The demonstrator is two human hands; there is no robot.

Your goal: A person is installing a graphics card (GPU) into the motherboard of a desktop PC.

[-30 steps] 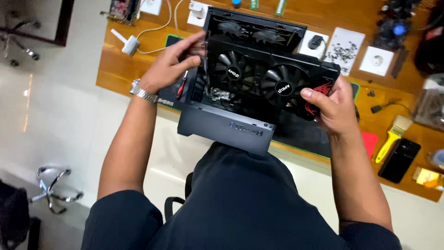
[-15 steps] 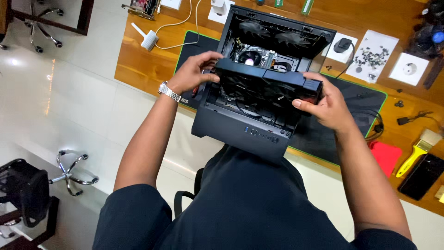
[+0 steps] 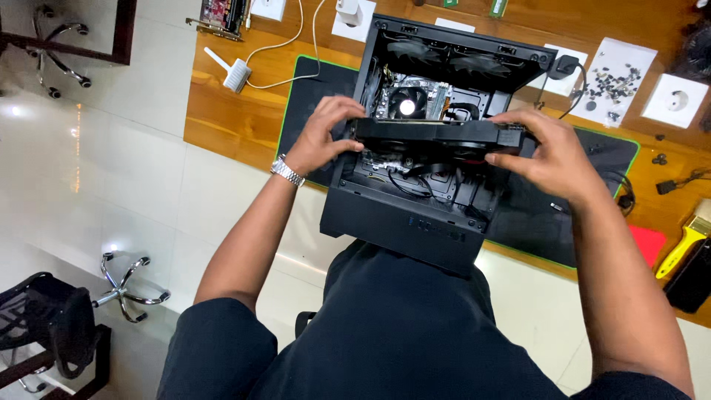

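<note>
A black graphics card (image 3: 437,134) is held edge-up across the opening of an open black computer case (image 3: 404,226). My left hand (image 3: 324,135), with a metal watch on its wrist, grips the card's left end. My right hand (image 3: 548,157) grips its right end. Inside the case I see a processor cooler fan (image 3: 406,105), two case fans (image 3: 452,61) along the far wall and loose black cables (image 3: 415,180) under the card. The case lies on a black mat with a green edge (image 3: 315,92).
The wooden desk (image 3: 229,122) carries a white adapter with cable (image 3: 235,75), paper sheets with several small screws (image 3: 615,74), a white socket piece (image 3: 675,100), a yellow brush (image 3: 685,244) and a red card (image 3: 646,243). Office chair bases (image 3: 122,285) stand on the tiled floor at left.
The card has turned from fans-up to edge-on and dropped towards the case opening. Both hands kept hold of its ends. The camera view came closer.
</note>
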